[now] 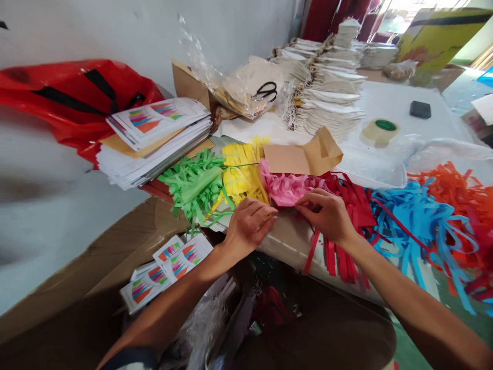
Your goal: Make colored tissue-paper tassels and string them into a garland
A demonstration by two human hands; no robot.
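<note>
Piles of cut paper strips lie in a row along the table edge: green (pixel 194 185), yellow (pixel 242 174), pink (pixel 287 187), red (pixel 352 205), blue (pixel 416 216) and orange (pixel 458 187). My left hand (pixel 248 226) rests at the near edge of the yellow pile, fingers curled and pinched on what looks like a thin yellow strip. My right hand (pixel 327 213) sits between the pink and red piles, fingers bent and pinching at the pink strips. The two hands' fingertips nearly meet.
A stack of printed sheets (pixel 154 139) lies at the left by a red plastic bag (pixel 73 100). Scissors (pixel 265 91) rest on a clear packet; stacked white bags (pixel 327 97), a tape roll (pixel 379 131), brown envelope (pixel 304 156) and loose printed cards (pixel 169 264) are around.
</note>
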